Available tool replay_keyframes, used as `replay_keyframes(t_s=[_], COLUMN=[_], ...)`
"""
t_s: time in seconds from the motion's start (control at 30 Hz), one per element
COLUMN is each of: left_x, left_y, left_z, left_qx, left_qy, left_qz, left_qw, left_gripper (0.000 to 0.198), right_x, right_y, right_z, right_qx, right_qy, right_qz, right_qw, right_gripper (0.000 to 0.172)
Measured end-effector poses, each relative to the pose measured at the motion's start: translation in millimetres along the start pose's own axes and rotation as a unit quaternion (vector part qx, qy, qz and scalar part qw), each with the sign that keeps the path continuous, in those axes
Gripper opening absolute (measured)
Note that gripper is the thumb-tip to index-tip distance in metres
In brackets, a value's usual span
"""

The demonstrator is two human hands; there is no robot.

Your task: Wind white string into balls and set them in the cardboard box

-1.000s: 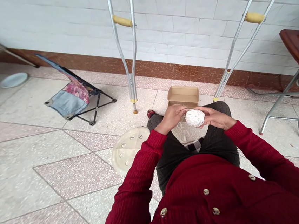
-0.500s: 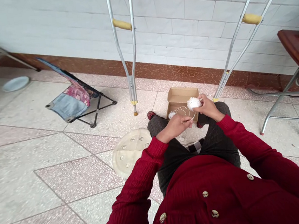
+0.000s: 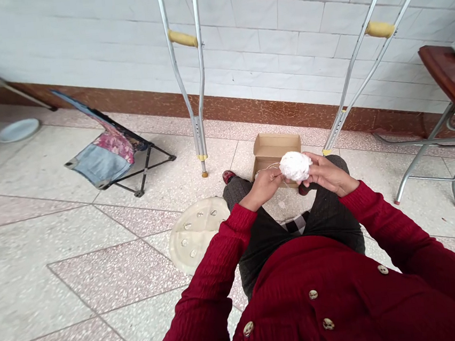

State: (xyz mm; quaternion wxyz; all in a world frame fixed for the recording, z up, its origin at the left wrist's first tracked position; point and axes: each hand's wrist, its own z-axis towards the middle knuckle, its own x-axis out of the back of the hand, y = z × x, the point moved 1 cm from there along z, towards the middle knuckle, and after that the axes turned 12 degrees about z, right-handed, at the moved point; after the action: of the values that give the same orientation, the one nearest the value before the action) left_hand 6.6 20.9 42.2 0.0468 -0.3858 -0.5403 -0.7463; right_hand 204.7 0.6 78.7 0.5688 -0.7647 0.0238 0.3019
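Observation:
My right hand [image 3: 330, 174] is closed around the right side of a white ball of yarn [image 3: 295, 166], held up over my lap. Just left of the ball, my left hand [image 3: 264, 187] pinches a thin white strand [image 3: 273, 165]; its fingertips are at the ball's edge. Behind both hands an open cardboard box [image 3: 276, 144] lies on the floor between my feet. My hands and the ball cover much of the box's inside, so what lies in it is mostly hidden.
Two metal crutches with yellow grips, a left one [image 3: 183, 38] and a right one [image 3: 379, 29], lean against the tiled wall. A folding stool [image 3: 108, 158] stands left. A round cream mat [image 3: 195, 232] lies near my left leg. A brown stool [image 3: 449, 71] stands right.
The yarn ball has come lower and nearer to me, and my right hand has turned to hold it from the side. My left hand has moved left and up, close against the ball.

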Motion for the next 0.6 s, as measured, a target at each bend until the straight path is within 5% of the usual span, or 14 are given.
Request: replay_keyframes(t_s=[0.1, 0.23, 0.3, 0.43, 0.6], left_x=[-10.7, -5.9, 3.6, 21.1, 20.0], left_y=[6, 13, 13, 9, 2], left_z=[-6, -12, -11, -5, 3], left_qx=[0.019, 0.013, 0.01, -0.028, -0.027], left_qy=[-0.072, -0.119, -0.101, -0.035, 0.023], left_qz=[-0.008, -0.02, -0.012, 0.008, -0.048], left_qw=[0.997, 0.993, 0.995, 0.999, 0.998], left_gripper=[0.032, 0.03, 0.028, 0.023, 0.025], right_x=[10, 31, 36, 29, 9], right_y=[-5, 10, 25, 48, 28], right_z=[21, 34, 29, 7, -15], right_qx=[0.079, 0.127, 0.088, -0.068, -0.107], right_qy=[0.111, 0.223, 0.201, 0.044, -0.041], right_qz=[-0.115, -0.345, -0.383, -0.202, -0.02], right_qw=[0.984, 0.903, 0.897, 0.976, 0.993], right_gripper=[0.041, 0.049, 0.048, 0.042, 0.044])
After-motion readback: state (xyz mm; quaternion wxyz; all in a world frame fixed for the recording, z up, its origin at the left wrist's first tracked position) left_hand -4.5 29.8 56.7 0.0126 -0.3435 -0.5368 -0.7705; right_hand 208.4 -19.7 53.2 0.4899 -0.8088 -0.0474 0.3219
